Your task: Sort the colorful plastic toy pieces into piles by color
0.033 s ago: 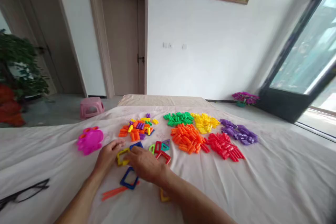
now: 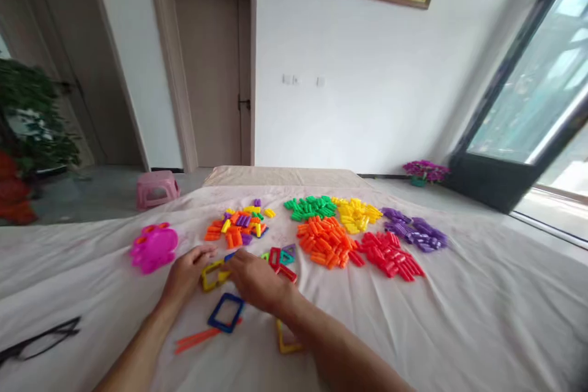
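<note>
Between my two hands lies a yellow square frame (image 2: 210, 278), a flat open-centred building tile. My left hand (image 2: 187, 266) is at its left side, with fingers curled together; what they grip, if anything, is hidden. My right hand (image 2: 255, 278) has its fingers bent down and closed at the frame's right side, and its back hides the fingertips. A blue tile (image 2: 229, 256) shows partly behind the right fingers. Below the hands, a blue square frame (image 2: 225, 312) rests against thin orange strips (image 2: 198, 339). Another yellow frame (image 2: 288, 343) is partly under my right forearm.
Red tiles (image 2: 274, 256) and a teal triangle (image 2: 285, 258) lie beyond my right hand. Farther back are a mixed pile (image 2: 239, 226) and green, yellow, orange (image 2: 326, 244), red (image 2: 390, 255) and purple piles. A pink tray (image 2: 156, 248) and black glasses (image 2: 46, 338) are left.
My right hand has shifted slightly right relative to the yellow square frame and covers more of a red tile. My left hand has hardly moved. The whole view has turned slightly.
</note>
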Demonstrator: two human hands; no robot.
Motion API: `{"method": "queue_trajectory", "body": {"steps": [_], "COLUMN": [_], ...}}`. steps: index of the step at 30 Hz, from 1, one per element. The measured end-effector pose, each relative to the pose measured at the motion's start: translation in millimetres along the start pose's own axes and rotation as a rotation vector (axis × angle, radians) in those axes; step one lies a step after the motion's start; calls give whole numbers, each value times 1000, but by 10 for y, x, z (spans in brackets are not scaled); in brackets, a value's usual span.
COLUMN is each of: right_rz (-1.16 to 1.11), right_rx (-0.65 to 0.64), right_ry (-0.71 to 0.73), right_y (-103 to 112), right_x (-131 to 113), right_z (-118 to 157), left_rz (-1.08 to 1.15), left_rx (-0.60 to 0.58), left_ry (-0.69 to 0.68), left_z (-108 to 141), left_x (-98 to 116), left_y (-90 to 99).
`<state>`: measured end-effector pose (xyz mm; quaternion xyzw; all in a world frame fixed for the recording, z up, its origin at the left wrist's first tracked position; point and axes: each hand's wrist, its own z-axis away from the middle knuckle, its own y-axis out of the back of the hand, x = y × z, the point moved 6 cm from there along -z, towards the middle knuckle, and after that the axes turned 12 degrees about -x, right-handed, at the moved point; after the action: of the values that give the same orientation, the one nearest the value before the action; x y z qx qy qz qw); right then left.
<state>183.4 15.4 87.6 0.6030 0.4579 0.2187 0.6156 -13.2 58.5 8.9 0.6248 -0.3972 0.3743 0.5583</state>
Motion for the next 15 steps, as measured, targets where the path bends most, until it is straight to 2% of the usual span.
{"method": "queue_trajectory", "body": {"steps": [4, 8, 12, 15], "right_rz": [-82, -104, -106, -130], "right_rx": [205, 453, 663, 811], "right_ry": [-233, -571, -859, -994], "right_y": [490, 897, 1115, 1181], "right_x": [662, 1427, 2036, 2325], "right_z": [161, 653, 1304, 1730], "left_rz": [61, 77, 100, 102], "left_rx": [-13, -7, -9, -17], "left_ry": [14, 43, 74, 77], "left_z": [-25, -23, -25, -37], "left_x": [-81, -133, -172, -189], "left_y": [-16, -13, -14, -16]}}
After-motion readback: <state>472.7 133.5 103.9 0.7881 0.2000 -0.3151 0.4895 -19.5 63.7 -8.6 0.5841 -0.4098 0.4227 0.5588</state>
